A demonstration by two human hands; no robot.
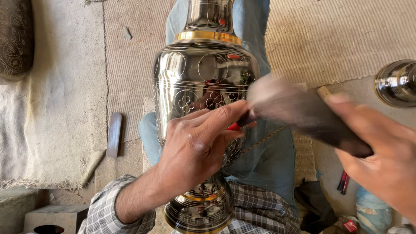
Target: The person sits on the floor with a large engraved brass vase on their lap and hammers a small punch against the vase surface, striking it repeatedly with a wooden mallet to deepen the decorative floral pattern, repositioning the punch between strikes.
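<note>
The vase (203,82) is a large polished metal piece with a gold band at the neck and engraved circles and flower shapes on its body. It lies across the person's lap, over blue trousers, with the neck pointing away from the person and the foot toward the checked shirt.

The left hand (195,151) rests on the lower body of the vase. Its fingers are closed around a small tool with a red handle (234,126), pinched between thumb and forefinger, with the tip set against the engraved surface.

The right hand (381,156) is to the right of the vase, fingers clenched around the handle of a hammer (299,110). The hammer head is blurred and sits just beside the tool, near the right flank of the vase.

A thin cord (264,139) runs below the hammer, right of the vase. A dark wooden block (115,134) lies on the floor left of the vase. A second metal vessel (396,83) stands well to the right of the vase
</note>
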